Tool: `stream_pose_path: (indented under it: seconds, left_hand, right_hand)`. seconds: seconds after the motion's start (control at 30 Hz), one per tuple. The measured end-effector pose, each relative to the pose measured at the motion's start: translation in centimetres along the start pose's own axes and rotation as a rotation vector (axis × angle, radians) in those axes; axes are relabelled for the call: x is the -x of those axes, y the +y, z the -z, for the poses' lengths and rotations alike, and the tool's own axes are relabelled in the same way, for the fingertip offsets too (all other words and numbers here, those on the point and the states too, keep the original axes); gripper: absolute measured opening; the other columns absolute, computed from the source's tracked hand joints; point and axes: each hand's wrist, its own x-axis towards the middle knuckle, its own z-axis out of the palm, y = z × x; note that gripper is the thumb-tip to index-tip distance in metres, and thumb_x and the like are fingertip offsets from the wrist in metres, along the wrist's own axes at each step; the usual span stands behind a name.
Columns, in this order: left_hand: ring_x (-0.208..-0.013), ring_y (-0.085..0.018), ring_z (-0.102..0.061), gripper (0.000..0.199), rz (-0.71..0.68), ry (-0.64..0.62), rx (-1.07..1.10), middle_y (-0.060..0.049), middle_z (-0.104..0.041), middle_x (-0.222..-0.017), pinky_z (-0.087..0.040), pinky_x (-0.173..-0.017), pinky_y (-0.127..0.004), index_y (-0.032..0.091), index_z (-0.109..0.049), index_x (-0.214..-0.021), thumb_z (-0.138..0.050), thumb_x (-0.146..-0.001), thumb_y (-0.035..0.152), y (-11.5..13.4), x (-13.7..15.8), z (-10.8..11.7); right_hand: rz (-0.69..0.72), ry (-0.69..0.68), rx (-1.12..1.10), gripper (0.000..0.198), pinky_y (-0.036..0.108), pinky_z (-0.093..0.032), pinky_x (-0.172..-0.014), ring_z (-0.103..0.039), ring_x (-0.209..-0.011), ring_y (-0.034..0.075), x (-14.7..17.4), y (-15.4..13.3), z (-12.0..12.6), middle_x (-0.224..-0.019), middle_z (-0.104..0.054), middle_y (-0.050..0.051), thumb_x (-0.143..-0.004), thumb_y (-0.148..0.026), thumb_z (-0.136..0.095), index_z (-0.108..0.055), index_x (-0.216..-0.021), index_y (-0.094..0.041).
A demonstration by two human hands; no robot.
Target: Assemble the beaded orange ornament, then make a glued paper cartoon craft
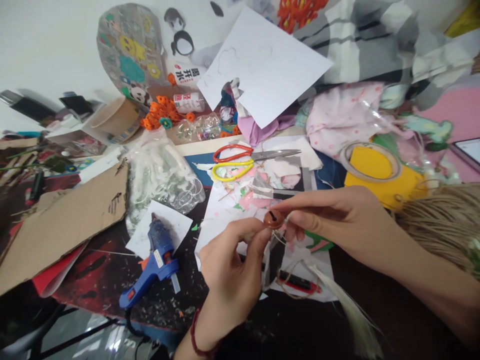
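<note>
A small brown jingle bell [273, 218] with a dark slot is held up over the cluttered middle of the table. My left hand [236, 260] pinches it from the left between thumb and index finger. From the right, my right hand [337, 225] closes on the bell, its index fingertip at the top and its thumb at the right edge. A thin white cord shows just under the bell. Below my right hand lie a pale tassel [352, 305], a loop of twine and a red-and-black pen-like object [300, 282].
Red-and-yellow-handled scissors [255, 159] lie beyond the hands on paper scraps. A blue glue gun [157, 265] rests at left beside cardboard [71, 220] and a plastic bag of white items [161, 175]. At right are a tape roll [371, 161] and a twine bundle [438, 225].
</note>
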Motion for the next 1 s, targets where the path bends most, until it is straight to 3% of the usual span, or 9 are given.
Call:
stream_pose_path:
  seconds: [0.23,0.37,0.73,1.0]
  left_hand:
    - [-0.062,-0.006,-0.061,0.012,0.003,-0.004,0.01,0.003,-0.067,-0.071,-0.047,-0.056,-0.016,0.017,-0.064,-0.089,-0.066,-0.085,0.007,0.08,-0.18,-0.01]
    - [-0.06,-0.007,-0.06,0.012,0.005,-0.017,0.011,0.003,-0.067,-0.07,-0.046,-0.055,-0.016,0.017,-0.064,-0.089,-0.066,-0.084,0.006,0.04,-0.17,-0.14]
    - [-0.063,-0.008,-0.061,0.011,0.041,-0.039,0.026,0.002,-0.068,-0.072,-0.048,-0.059,-0.017,0.018,-0.065,-0.088,-0.067,-0.084,0.007,-0.21,-0.06,-0.06]
    - [-0.061,-0.007,-0.06,0.016,-0.074,-0.022,-0.041,0.003,-0.065,-0.071,-0.047,-0.057,-0.016,0.017,-0.065,-0.094,-0.066,-0.083,0.005,-0.32,0.09,-0.19]
  right_hand:
    - [0.154,0.055,0.157,0.009,0.021,-0.056,-0.063,-0.072,-0.076,0.016,-0.22,-0.14,-0.67,-0.084,-0.078,0.001,-0.081,-0.03,-0.078,-0.079,-0.086,-0.022]
    - [0.22,0.071,0.198,0.006,0.021,-0.053,-0.062,-0.07,-0.072,0.014,-0.17,0.0,-0.87,-0.08,-0.076,0.0,-0.083,-0.027,-0.076,-0.077,-0.081,-0.021]
    - [0.21,-0.007,0.151,0.008,0.022,-0.052,-0.064,-0.067,-0.073,0.013,-0.08,0.25,-0.75,-0.083,-0.073,0.0,-0.088,-0.023,-0.067,-0.074,-0.086,-0.021]
    - [0.213,0.048,0.148,0.006,0.023,-0.052,-0.063,-0.067,-0.074,0.015,-0.01,0.52,-0.84,-0.084,-0.073,0.002,-0.085,-0.022,-0.07,-0.076,-0.085,-0.021]
